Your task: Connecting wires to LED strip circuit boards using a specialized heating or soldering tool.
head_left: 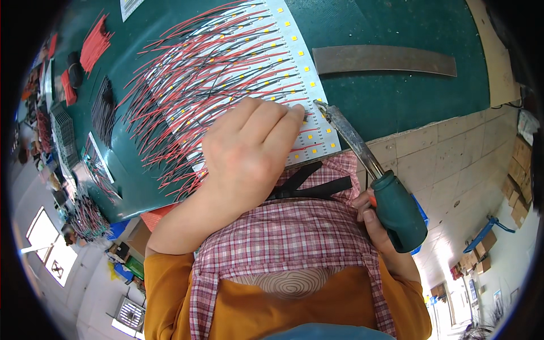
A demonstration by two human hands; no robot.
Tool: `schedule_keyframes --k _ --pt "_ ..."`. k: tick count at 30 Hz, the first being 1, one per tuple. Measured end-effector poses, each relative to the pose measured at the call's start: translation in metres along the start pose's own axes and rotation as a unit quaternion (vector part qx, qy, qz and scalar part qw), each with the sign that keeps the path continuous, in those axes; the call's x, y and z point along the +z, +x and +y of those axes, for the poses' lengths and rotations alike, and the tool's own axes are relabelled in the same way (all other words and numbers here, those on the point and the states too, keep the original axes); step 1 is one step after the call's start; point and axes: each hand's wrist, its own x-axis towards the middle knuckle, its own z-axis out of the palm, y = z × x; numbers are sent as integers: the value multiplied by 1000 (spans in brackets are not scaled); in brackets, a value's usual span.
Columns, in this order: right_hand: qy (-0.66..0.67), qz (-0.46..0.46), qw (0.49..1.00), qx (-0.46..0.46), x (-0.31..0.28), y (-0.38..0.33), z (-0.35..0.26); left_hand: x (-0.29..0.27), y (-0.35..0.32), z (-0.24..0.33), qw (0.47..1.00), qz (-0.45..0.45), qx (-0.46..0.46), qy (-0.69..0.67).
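Observation:
My left hand [249,144] is closed over the right part of a white LED board [326,136], its fingertips pinched on a thin wire by a solder pad. The wire is mostly hidden by the fingers. Rows of yellow LEDs [306,69] line the board, and many red and black wires [187,85] fan leftward from it. My right hand [377,224] is wrapped around the green handle of a soldering iron [399,212]. The iron's tip rests at or just above the board's right edge, a little right of my left fingertips; contact cannot be told.
A flat grey metal strip [385,60] lies on the green table [391,107] to the right of the board. At left are bundles of red wires [96,45] and black wires [103,110], plus a small wired board [101,164]. Cardboard boxes [518,170] stand far right.

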Motion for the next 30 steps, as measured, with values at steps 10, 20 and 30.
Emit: schedule_keyframes --k 10,20,30 --pt "-93 -125 985 -69 -11 -2 11 5 2 3 998 -16 10 65" --pt "-155 -127 979 -47 -15 7 -6 5 6 8 995 -31 10 93" --pt "211 -33 977 14 -8 1 7 8 8 9 993 -34 0 110"
